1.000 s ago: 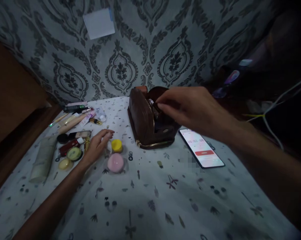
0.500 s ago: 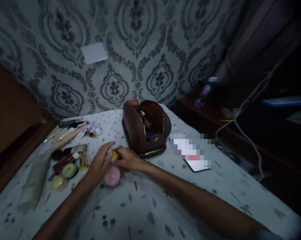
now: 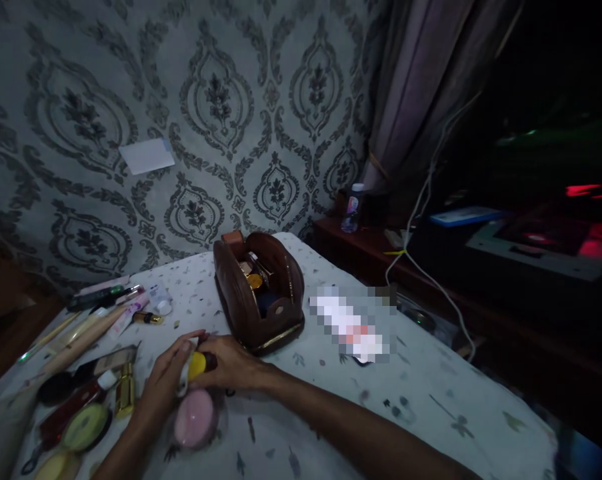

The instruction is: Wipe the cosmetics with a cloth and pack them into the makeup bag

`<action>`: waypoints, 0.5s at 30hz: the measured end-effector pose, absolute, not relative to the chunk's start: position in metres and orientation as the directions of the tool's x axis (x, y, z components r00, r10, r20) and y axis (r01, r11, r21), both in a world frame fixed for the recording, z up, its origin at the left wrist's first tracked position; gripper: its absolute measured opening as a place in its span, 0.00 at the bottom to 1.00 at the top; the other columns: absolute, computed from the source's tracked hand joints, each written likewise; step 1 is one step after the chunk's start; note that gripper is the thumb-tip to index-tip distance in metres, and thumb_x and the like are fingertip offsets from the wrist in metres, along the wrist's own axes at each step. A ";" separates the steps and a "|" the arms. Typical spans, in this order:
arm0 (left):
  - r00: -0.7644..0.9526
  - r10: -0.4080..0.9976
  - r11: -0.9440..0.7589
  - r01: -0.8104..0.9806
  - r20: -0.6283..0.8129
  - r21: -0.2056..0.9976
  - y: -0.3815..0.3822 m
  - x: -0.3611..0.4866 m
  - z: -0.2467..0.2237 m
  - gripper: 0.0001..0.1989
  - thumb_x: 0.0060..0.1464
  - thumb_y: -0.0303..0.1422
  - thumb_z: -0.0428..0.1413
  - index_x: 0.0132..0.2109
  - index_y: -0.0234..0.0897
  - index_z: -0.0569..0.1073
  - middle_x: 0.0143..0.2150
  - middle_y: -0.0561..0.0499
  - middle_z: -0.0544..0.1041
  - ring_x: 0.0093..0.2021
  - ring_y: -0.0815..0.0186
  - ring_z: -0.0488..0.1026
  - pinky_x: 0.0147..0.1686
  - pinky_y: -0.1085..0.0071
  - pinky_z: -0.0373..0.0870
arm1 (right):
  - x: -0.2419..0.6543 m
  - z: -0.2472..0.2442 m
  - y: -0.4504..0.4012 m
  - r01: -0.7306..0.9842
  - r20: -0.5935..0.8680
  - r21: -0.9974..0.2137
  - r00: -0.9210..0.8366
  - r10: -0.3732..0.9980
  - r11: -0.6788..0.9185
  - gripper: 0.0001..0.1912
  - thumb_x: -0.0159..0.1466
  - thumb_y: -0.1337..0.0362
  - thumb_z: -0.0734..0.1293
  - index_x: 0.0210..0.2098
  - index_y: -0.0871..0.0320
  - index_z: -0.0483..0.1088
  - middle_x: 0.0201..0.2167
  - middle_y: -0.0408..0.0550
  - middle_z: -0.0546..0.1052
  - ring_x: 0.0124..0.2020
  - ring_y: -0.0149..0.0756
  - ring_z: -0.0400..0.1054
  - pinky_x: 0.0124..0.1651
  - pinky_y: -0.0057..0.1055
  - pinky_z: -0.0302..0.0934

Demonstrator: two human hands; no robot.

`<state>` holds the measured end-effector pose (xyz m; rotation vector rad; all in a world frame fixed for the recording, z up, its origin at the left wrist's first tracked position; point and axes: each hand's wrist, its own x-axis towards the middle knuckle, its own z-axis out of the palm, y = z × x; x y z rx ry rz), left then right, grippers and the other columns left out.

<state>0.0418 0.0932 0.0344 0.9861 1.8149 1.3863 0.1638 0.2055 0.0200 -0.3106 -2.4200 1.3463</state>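
My left hand (image 3: 168, 379) and my right hand (image 3: 235, 365) meet over the bed-like patterned sheet, both closed around a small yellow-and-white item (image 3: 197, 366). Its yellow part is round, the whitish part lies against my left fingers, and its exact kind is partly hidden. Just below them is a round pink container (image 3: 195, 419), apart from my right fingers. Behind my right hand stands a brown leather bag (image 3: 241, 300), unzipped and upright. Inside it are a round yellow-gold item (image 3: 255, 281) and other small things too dark to name.
Left of my hands lie several cosmetics: a gold tube (image 3: 125, 392), a green-lidded round jar (image 3: 85, 427), a dark red bottle (image 3: 73, 408) and a white-capped tube (image 3: 159, 299). A blurred-out phone (image 3: 348, 330) lies right of the bag. A bottle (image 3: 351, 210) and white cable (image 3: 443, 283) are beyond.
The view has swung right, so everything sits further left and lower. Both hands stay together on the yellow-and-white item, with little visible change in grip.
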 end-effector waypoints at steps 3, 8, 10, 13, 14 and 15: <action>-0.565 0.805 0.154 -0.094 -0.180 0.984 0.096 0.040 0.033 0.22 0.47 0.49 0.61 0.46 0.40 0.78 0.48 0.47 0.81 0.52 0.51 0.76 0.50 0.62 0.74 | 0.165 0.018 0.205 -0.068 0.270 -0.871 -0.894 0.358 0.486 0.15 0.49 0.61 0.78 0.34 0.59 0.76 0.32 0.41 0.76 0.36 0.33 0.69 0.37 0.24 0.59; -0.542 0.794 0.119 -0.306 -0.275 0.945 0.098 0.037 0.032 0.21 0.41 0.42 0.66 0.42 0.38 0.77 0.38 0.48 0.83 0.42 0.53 0.79 0.36 0.64 0.77 | 0.161 0.013 0.204 -0.133 0.275 -0.934 -0.862 0.427 0.332 0.20 0.50 0.58 0.78 0.40 0.56 0.77 0.41 0.44 0.76 0.41 0.34 0.70 0.41 0.27 0.63; -0.540 0.786 0.096 -0.373 -0.300 0.923 0.097 0.036 0.031 0.21 0.39 0.38 0.68 0.42 0.36 0.76 0.37 0.49 0.83 0.39 0.56 0.80 0.35 0.66 0.77 | 0.159 0.010 0.203 -0.159 0.279 -0.946 -0.844 0.457 0.283 0.22 0.50 0.56 0.78 0.42 0.57 0.77 0.43 0.45 0.76 0.41 0.35 0.71 0.42 0.27 0.65; -0.573 0.750 0.102 -0.393 -0.330 0.914 0.097 0.037 0.031 0.19 0.39 0.37 0.68 0.40 0.34 0.75 0.31 0.52 0.81 0.32 0.61 0.78 0.28 0.71 0.74 | 0.158 0.010 0.201 -0.193 0.307 -0.943 -0.815 0.490 0.270 0.24 0.50 0.56 0.78 0.45 0.58 0.76 0.42 0.46 0.75 0.40 0.34 0.71 0.41 0.28 0.66; -0.590 0.734 0.111 -0.385 -0.337 0.916 0.097 0.037 0.031 0.19 0.39 0.37 0.68 0.39 0.34 0.75 0.29 0.54 0.79 0.29 0.63 0.77 0.24 0.73 0.72 | 0.159 0.011 0.201 -0.192 0.316 -0.939 -0.811 0.492 0.286 0.24 0.51 0.58 0.78 0.45 0.57 0.76 0.42 0.46 0.75 0.39 0.34 0.71 0.40 0.28 0.66; -0.605 0.720 0.117 -0.375 -0.339 0.919 0.096 0.038 0.032 0.19 0.37 0.38 0.69 0.37 0.35 0.74 0.26 0.56 0.78 0.26 0.65 0.75 0.20 0.74 0.69 | 0.160 0.014 0.201 -0.188 0.327 -0.931 -0.810 0.486 0.313 0.24 0.51 0.60 0.78 0.47 0.57 0.75 0.43 0.46 0.76 0.39 0.34 0.71 0.41 0.28 0.66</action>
